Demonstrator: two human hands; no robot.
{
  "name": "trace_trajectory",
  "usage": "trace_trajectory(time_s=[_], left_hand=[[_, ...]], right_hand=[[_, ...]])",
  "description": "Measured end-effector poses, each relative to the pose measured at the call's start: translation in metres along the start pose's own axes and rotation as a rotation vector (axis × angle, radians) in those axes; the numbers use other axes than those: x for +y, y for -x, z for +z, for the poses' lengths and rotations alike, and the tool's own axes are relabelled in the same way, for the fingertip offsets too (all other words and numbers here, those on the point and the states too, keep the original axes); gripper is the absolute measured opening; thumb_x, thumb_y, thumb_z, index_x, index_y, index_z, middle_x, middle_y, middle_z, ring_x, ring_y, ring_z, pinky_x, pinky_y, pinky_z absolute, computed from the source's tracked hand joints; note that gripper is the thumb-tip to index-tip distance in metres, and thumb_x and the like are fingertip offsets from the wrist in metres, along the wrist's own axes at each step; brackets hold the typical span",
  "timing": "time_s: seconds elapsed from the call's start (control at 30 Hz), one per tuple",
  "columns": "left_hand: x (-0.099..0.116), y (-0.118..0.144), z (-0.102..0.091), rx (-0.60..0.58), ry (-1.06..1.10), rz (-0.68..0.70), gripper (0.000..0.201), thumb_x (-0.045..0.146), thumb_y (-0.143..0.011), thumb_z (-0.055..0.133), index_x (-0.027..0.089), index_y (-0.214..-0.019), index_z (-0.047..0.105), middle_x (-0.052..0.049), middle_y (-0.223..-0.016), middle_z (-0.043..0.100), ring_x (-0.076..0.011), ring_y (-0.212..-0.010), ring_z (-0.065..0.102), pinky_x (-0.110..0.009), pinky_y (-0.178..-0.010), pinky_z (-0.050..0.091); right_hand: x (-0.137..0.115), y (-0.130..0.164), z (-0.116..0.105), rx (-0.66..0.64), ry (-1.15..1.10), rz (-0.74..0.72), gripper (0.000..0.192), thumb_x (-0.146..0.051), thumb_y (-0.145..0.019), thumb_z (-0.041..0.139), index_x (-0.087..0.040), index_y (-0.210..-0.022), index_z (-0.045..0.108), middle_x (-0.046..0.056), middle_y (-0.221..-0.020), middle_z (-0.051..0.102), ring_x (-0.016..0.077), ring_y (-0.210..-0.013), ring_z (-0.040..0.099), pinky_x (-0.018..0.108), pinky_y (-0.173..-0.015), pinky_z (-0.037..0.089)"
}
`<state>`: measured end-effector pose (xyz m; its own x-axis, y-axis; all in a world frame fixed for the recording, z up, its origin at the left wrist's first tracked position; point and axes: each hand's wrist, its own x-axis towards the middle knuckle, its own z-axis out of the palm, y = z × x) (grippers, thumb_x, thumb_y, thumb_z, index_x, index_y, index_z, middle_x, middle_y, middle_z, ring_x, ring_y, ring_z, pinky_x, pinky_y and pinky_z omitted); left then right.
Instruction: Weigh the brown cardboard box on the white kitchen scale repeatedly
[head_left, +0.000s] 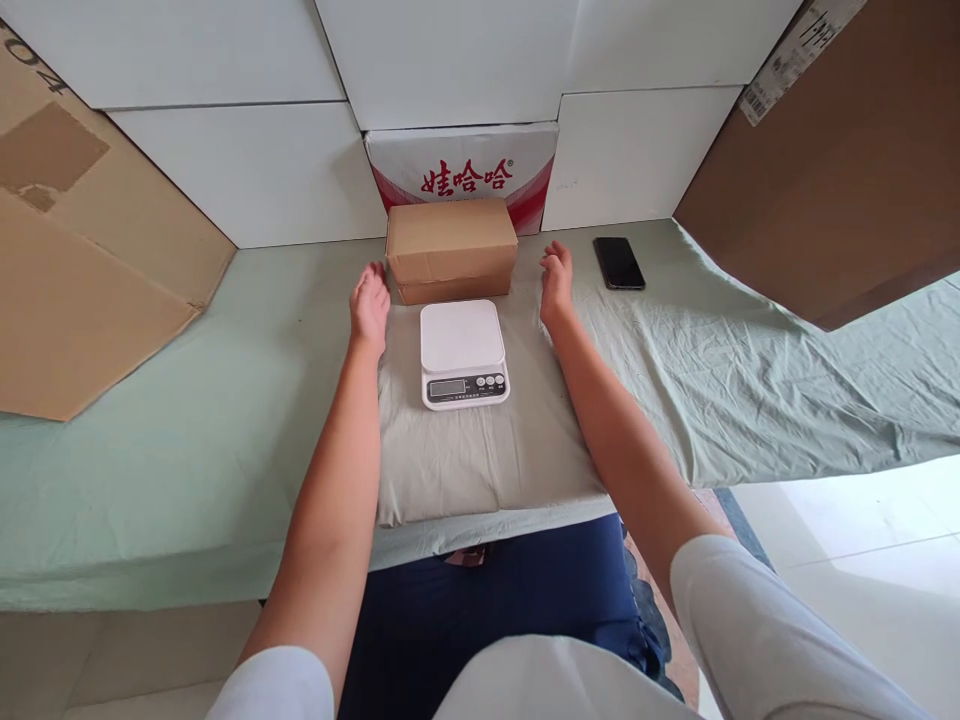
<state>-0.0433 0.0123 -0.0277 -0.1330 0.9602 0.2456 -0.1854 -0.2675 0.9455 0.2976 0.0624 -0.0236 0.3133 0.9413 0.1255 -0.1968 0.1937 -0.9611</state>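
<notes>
Our left hand [370,303] and right hand [556,282], both spread and empty, flank the box [451,249] at the bench's back edge, behind the scale [463,353]; its long axis runs between them, left nearer.

Plain brown cardboard box [451,247], unprinted. White scale [463,353] with grey display and dark buttons along front edge. Pale grey-beige folded cloth [480,455] beneath scale, no pattern. Pale green sheet [187,440] over table, plain, creased. Black phone [619,263], glossy. White carton [465,168] behind box, red lettering above a red curved band. White panels [247,170] as backdrop. Brown cardboard sheets [82,270] at both sides. White sleeves [757,630]; dark blue garment [487,610] below.
</notes>
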Motion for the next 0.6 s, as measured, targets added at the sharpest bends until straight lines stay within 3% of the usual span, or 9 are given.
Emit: trace_trajectory(time_s=[0.1,0.23,0.4,0.6], left_hand=[[0.005,0.007,0.015,-0.042,0.017,0.0,0.085,0.079,-0.076,0.067,0.027,-0.142,0.062,-0.013,-0.169,0.047,-0.0286,-0.161,0.039,-0.045,-0.134,0.027],[0.009,0.013,0.026,-0.032,0.03,0.023,0.079,0.079,-0.074,0.071,0.026,-0.133,0.068,-0.011,-0.161,0.057,-0.0292,-0.16,0.042,-0.042,-0.133,0.03],[0.007,0.013,0.03,-0.011,0.048,0.03,0.072,0.08,-0.073,0.074,0.024,-0.119,0.072,-0.011,-0.155,0.063,-0.03,-0.158,0.044,-0.043,-0.133,0.03],[0.001,0.011,0.032,0.06,0.101,-0.004,0.082,0.086,-0.061,0.077,0.027,-0.118,0.073,-0.011,-0.157,0.062,-0.0301,-0.16,0.042,-0.044,-0.133,0.028]], right_hand=[[-0.002,0.021,0.022,-0.155,0.01,0.023,0.057,-0.053,-0.074,0.06,-0.03,-0.126,0.052,0.005,-0.155,0.058,0.0262,-0.153,0.046,0.061,-0.135,0.027],[-0.009,0.049,0.042,-0.298,0.084,-0.118,0.056,-0.056,-0.083,0.057,-0.027,-0.132,0.055,0.004,-0.153,0.06,0.028,-0.152,0.046,0.054,-0.135,0.032],[-0.015,0.062,0.046,-0.302,0.144,-0.136,0.057,-0.05,-0.087,0.053,-0.025,-0.138,0.05,0.007,-0.152,0.058,0.0289,-0.15,0.046,0.052,-0.135,0.031],[-0.01,0.058,0.047,-0.303,0.141,-0.137,0.06,-0.049,-0.085,0.05,-0.026,-0.141,0.046,0.006,-0.154,0.056,0.0286,-0.15,0.045,0.054,-0.136,0.029]])
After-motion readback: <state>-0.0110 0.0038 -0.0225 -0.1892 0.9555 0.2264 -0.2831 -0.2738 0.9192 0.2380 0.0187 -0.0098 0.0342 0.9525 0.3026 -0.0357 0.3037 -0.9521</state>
